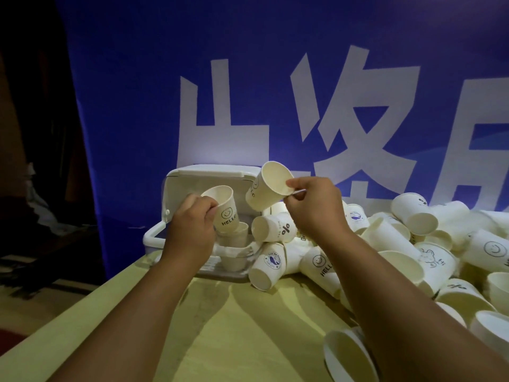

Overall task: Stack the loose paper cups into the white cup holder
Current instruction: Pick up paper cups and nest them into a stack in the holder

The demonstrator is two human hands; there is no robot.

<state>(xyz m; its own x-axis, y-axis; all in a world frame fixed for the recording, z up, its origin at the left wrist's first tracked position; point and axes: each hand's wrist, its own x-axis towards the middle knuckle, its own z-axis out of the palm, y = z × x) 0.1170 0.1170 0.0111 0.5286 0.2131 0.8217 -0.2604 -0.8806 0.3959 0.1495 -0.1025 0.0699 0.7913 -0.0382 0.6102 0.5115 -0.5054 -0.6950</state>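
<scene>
Tabletop (220, 340): left hand (190, 230), right hand (314, 210) grip cups (271, 186) (white).

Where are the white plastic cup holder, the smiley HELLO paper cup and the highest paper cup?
white plastic cup holder (214, 172): head view, raised lid.
smiley HELLO paper cup (227, 215): head view, printed wall.
highest paper cup (263, 193): head view, outer wall.

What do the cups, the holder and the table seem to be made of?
The cups look like thin paper, matte off-white, with rolled rims and printed marks. The holder seems plastic: smooth white lid, see-through base. The table looks like pale wood or laminate; the dim light leaves that open.
</scene>
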